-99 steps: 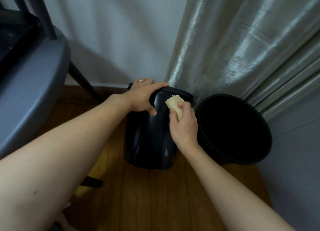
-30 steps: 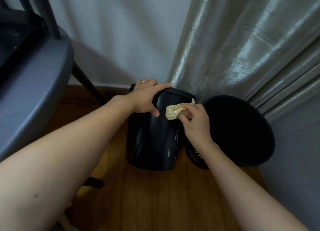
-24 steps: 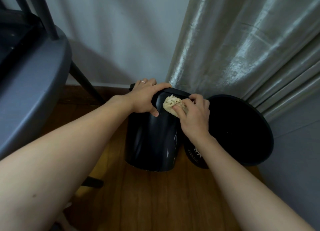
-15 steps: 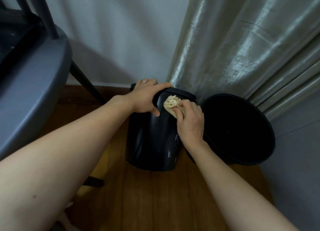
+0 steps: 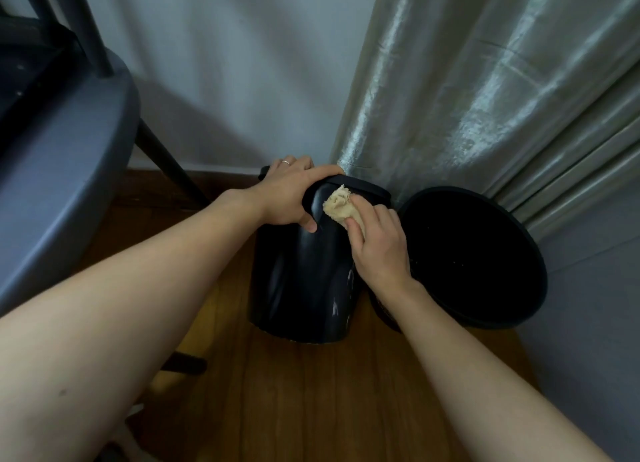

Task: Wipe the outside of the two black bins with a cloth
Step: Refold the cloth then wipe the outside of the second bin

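While your left hand grips the rim of the tall shiny black plastic bin on the wooden floor, your right hand presses a crumpled beige cloth high on its side. You are wiping the first bin. Next, rub lower, then clean the wide round black bin just beside it.

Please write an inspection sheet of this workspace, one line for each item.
Surface: wooden floor, bare in front of the bins.
Job's things: lidded black bin upright; open black bin beside it, tilted; beige cloth pressed on the lidded bin's upper side.
Clutter: nothing seen.
Grippers: left hand grips the lidded bin's top; right hand holds the cloth.
Cables: nothing seen.
Surroundings: grey chair left, white wall behind, silvery curtain right.
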Available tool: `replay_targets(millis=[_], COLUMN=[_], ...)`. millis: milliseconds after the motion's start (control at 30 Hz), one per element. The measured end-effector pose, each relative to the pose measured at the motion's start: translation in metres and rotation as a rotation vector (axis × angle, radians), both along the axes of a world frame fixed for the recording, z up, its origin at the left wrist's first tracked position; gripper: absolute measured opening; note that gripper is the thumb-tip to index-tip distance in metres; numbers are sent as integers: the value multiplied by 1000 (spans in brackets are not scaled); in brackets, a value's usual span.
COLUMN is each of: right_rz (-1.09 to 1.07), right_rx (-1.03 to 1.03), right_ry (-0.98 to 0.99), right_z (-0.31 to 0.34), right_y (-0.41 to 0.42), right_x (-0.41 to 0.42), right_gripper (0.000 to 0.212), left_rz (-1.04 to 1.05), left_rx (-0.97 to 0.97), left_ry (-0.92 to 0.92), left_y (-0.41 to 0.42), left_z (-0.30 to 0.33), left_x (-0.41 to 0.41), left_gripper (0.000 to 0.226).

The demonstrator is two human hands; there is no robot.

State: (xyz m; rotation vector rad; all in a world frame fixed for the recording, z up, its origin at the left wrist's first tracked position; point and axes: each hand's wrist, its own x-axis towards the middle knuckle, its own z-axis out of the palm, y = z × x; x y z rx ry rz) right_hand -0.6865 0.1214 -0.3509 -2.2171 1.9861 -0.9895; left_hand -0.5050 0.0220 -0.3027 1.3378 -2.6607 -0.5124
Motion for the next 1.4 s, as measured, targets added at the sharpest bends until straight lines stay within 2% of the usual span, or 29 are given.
replay_targets(millis=[200,400,567,733,967,1267,1400], right_rz=[86,-90,-45,-48,-32,-45,-9], right_rx=[34,63,88,102,74,21,16], right_ry=[-49,-116,-147,-228,-207,-242,-212], right_z=[3,5,6,4,3,9,7], right_y=[-4,-3,0,0,1,1,-2], right_x=[-5,-20,-15,-21,-13,-10,-11], right_gripper=[37,27,32,30,31,29,30], left_rz=[-2,4,26,31,97,88,62], left_rx=[14,23,36,-48,7,85,70], left_ry=[8,22,31,-9,4,184,158], left_y=[-1,0,0,8,13,10,8], left_z=[0,2,1,4,7,6,6], left_x=[2,2,4,-9,-16,-8,-8], left_gripper=[104,102,104,102,97,90,91])
